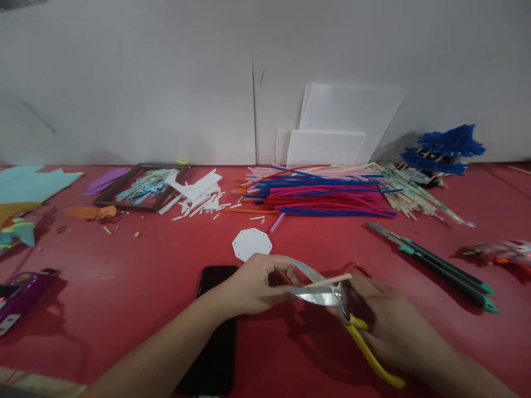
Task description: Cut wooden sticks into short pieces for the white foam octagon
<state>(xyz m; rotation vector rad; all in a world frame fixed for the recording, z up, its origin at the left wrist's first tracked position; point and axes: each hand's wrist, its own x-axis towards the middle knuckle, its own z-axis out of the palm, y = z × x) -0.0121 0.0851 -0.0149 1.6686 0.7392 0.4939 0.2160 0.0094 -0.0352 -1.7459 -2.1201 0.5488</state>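
My left hand is closed, its fingers pinching a short pale stick that looks wooden. The stick lies between the parted blades of a pair of yellow-handled scissors. My right hand is wrapped around the scissors' handles, one of which sticks out below toward the lower right. Just beyond my left hand lies a white octagonal card with small holes near its edges. Under my left forearm is a black phone, partly covered by the arm.
Pipe cleaners lie in a colourful pile at the back. A green and black utility knife with its blade out lies at right. Further left are white scraps and a brown frame holding paper strips. A blue-roofed model stands back right.
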